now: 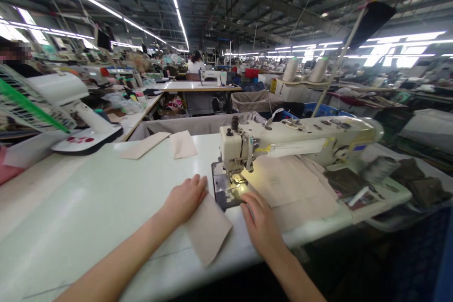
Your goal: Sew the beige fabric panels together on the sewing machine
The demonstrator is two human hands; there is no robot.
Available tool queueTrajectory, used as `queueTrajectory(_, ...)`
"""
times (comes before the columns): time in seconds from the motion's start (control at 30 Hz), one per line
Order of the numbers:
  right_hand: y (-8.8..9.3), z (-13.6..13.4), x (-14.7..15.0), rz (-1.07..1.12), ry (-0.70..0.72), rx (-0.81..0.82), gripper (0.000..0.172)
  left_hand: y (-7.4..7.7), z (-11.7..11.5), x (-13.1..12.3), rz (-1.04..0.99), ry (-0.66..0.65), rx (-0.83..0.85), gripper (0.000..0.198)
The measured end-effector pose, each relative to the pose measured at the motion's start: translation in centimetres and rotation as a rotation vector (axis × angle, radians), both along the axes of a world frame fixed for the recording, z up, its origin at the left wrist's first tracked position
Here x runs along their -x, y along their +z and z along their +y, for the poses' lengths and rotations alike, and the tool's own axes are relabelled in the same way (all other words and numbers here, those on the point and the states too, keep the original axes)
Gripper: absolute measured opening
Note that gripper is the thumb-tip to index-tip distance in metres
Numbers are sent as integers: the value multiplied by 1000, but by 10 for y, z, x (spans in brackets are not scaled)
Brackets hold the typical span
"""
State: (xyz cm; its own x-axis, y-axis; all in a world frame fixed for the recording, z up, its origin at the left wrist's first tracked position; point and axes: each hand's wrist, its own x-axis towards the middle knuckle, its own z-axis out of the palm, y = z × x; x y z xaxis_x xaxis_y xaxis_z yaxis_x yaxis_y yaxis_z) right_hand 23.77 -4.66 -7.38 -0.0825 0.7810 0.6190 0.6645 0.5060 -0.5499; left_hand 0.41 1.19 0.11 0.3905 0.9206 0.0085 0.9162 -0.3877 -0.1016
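Observation:
My left hand (187, 198) is closed over the upper end of a beige fabric piece (208, 231), which slants across the table toward its front edge. My right hand (260, 219) rests by the front right of the sewing machine's metal needle plate (226, 198), fingers stretched forward and thumb apart, with nothing visible in them. Just beyond those fingertips, the lit presser foot (239, 179) sits under the head of the white sewing machine (235, 146). A stack of larger beige fabric panels (293, 186) lies under the machine arm, right of the needle.
Two small beige pieces (183, 144) lie at the table's far side. A white fan (60, 89) stands at the left. Behind the table are a cloth-lined bin (198, 124) and a blue crate (318, 109). A grey thread cone (380, 170) lies at the right.

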Motion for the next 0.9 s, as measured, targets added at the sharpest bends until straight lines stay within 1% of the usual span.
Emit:
queueTrajectory(0.07,3,-4,-2,18,17,-1,31,0,-4,0,107,201,-9,36)
queueTrajectory(0.13,8,-9,-3,1,74,-6,39,-1,-9,2,151,301,-7,38)
queueTrajectory(0.2,14,-14,-3,-58,144,-1,48,-1,-17,3,174,324,2,39)
queueTrajectory(0.27,18,-16,-2,-141,180,19,51,-1,-24,4,194,314,6,40)
queueTrajectory(0.33,20,-17,-1,-212,182,49,46,1,-30,3,203,315,6,41)
queueTrajectory(0.43,19,-18,-2,-254,179,77,39,3,-35,-1,179,335,5,38)
queueTrajectory(0.47,19,-18,-3,-254,184,86,39,3,-35,-3,151,308,-12,35)
queueTrajectory(0.5,19,-18,-4,-247,191,95,39,2,-34,-5,108,246,-39,33)
queueTrajectory(0.57,20,-18,-5,-212,199,119,40,-3,-30,-9,-18,27,-104,34)
queueTrajectory(0.63,21,-14,-4,-140,180,147,40,-11,-23,-11,-148,-206,-138,43)
queueTrajectory(0.67,22,-11,-3,-92,160,162,40,-16,-19,-10,-195,-288,-131,46)
queueTrajectory(0.7,23,-7,-1,-40,137,180,40,-21,-15,-9,-231,-335,-119,47)
queueTrajectory(0.73,24,-2,2,13,120,202,39,-25,-12,-7,-260,-350,-105,47)
queueTrajectory(0.8,26,9,7,104,120,270,37,-33,-8,-3,-319,-319,-76,49)
queueTrajectory(0.9,32,25,15,201,159,465,35,-40,-8,0,-406,-240,-32,51)
